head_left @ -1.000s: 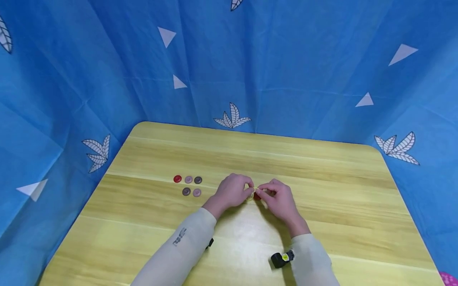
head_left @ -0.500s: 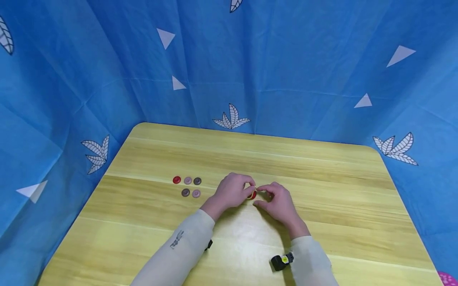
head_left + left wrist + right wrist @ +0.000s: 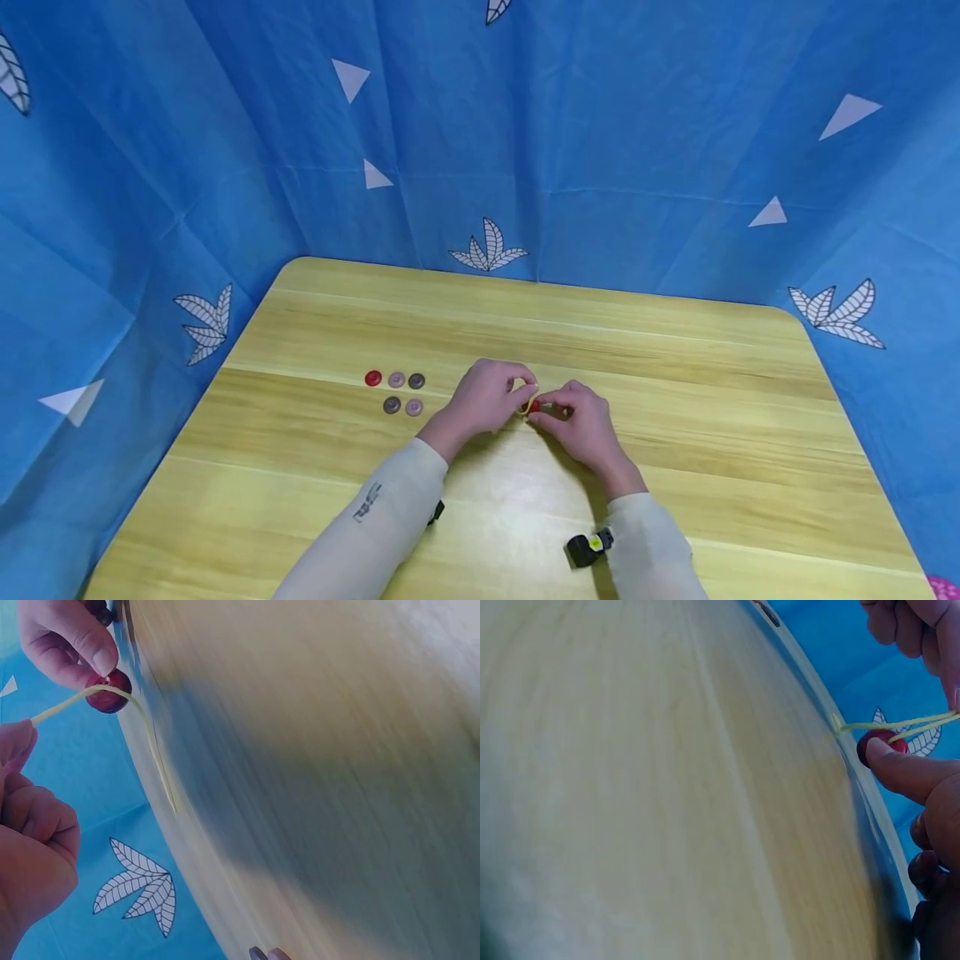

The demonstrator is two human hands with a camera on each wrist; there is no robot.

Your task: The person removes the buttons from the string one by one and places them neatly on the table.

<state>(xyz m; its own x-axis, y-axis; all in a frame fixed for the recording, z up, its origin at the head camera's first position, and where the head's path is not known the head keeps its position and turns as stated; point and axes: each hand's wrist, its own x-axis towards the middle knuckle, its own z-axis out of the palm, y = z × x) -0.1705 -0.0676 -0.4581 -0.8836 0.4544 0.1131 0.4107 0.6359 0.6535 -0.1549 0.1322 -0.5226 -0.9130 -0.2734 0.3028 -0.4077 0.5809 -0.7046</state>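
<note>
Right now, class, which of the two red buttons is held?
The red button pinched in the right hand; the other red button lies on the wood-grain table, beside a pink button.

Up top, the head view looks forward and down from well back, taking in worktop (image 3: 712, 467) and blue curtain (image 3: 637, 125)! Both wrist views sit close and tilted sideways, facing across the worktop toward that curtain, and all three share the red button (image 3: 110, 702) and yellow string (image 3: 151, 739).

Place: curtained-off nook | Shown by: blue leaf-print cloth (image 3: 457, 108) behind and beside wood-grain table (image 3: 697, 400) | Building: unclear
</note>
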